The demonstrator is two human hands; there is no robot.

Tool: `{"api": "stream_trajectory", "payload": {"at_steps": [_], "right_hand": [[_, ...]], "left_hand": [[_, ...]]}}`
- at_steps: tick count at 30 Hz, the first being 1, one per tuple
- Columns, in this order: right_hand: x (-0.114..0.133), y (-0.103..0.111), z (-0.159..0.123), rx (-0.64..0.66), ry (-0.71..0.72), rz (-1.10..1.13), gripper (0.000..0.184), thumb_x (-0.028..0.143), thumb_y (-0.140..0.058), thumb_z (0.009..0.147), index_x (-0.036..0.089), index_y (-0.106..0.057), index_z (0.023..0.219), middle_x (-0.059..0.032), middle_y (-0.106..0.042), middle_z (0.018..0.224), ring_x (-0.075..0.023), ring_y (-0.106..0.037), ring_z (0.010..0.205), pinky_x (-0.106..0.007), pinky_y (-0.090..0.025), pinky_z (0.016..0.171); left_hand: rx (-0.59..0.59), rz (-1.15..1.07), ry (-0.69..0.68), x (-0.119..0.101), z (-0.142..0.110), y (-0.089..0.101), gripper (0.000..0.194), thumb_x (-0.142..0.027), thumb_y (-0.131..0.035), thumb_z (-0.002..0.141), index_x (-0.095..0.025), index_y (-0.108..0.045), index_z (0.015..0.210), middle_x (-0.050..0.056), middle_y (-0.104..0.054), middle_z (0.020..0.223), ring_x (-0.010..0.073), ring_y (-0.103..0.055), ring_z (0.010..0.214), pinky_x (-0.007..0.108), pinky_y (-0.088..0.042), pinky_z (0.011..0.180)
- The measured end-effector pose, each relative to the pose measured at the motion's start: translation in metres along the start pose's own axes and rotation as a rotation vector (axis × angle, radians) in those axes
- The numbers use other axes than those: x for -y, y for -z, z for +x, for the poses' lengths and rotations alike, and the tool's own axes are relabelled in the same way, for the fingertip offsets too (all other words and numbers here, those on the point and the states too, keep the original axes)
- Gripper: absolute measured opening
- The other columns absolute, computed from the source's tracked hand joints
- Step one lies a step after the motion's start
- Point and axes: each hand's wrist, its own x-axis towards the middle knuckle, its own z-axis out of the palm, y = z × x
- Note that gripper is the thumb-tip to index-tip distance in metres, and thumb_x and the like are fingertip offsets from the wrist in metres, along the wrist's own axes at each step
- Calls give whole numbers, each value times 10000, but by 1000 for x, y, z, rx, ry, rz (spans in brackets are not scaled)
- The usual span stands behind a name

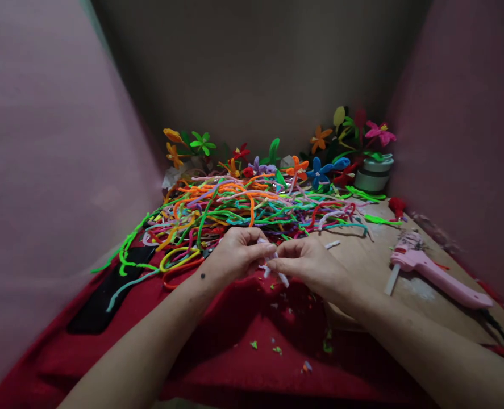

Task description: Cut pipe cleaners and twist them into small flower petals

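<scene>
Both hands [273, 257] around pale, mostly hidden fuzzy stems [282, 278], apparently twisted.

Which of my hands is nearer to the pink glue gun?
Your right hand: it is left of the pink glue gun, with brown board between. Your left hand is farther left, beyond the right.

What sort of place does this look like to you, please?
It looks like a small craft corner, perhaps at home: a heap of colourful fuzzy stems, a pink glue gun lying on brown board, and fuzzy flowers, such as the blue one, along the back.
</scene>
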Motion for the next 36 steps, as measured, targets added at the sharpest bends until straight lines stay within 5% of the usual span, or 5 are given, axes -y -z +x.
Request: {"api": "stream_trajectory", "payload": {"at_steps": [19, 28, 32, 36], "right_hand": [[-8, -7, 1, 50, -47, 45, 122, 185, -538, 626, 149, -571, 514, 37, -491, 414, -69, -379, 389, -214, -274, 418], [-4, 1, 2, -24, -60, 164, 228, 308, -628, 642, 150, -551, 497, 26, -503, 425, -80, -412, 393, -232, -293, 441], [-3, 2, 2, 22, -79, 195, 235, 290, -615, 648, 139, -568, 473, 8, -523, 430, -88, -432, 424, -242, -320, 487], [-2, 1, 5, -46, -52, 186, 256, 237, -588, 650, 145, -531, 418, 17, -487, 394, -82, -415, 413, -242, -309, 487]], "left_hand": [[268, 403, -100, -8, 5, 16, 125, -245, -546, 690, -130, -555, 642, -57, -440, 528, 53, -353, 476, 173, -259, 432], [55, -79, -69, 4, 8, 8, 226, -348, -607, 695, -140, -528, 659, -55, -475, 463, 39, -361, 342, 166, -261, 350], [-49, 13, -93, 0, 7, 1, 209, -336, -581, 703, -150, -516, 633, -56, -472, 442, 54, -376, 341, 178, -281, 354], [-228, 393, -359, -3, 10, -5, 169, -262, -546, 727, -150, -553, 600, -28, -528, 515, 72, -446, 468, 192, -333, 470]]}}
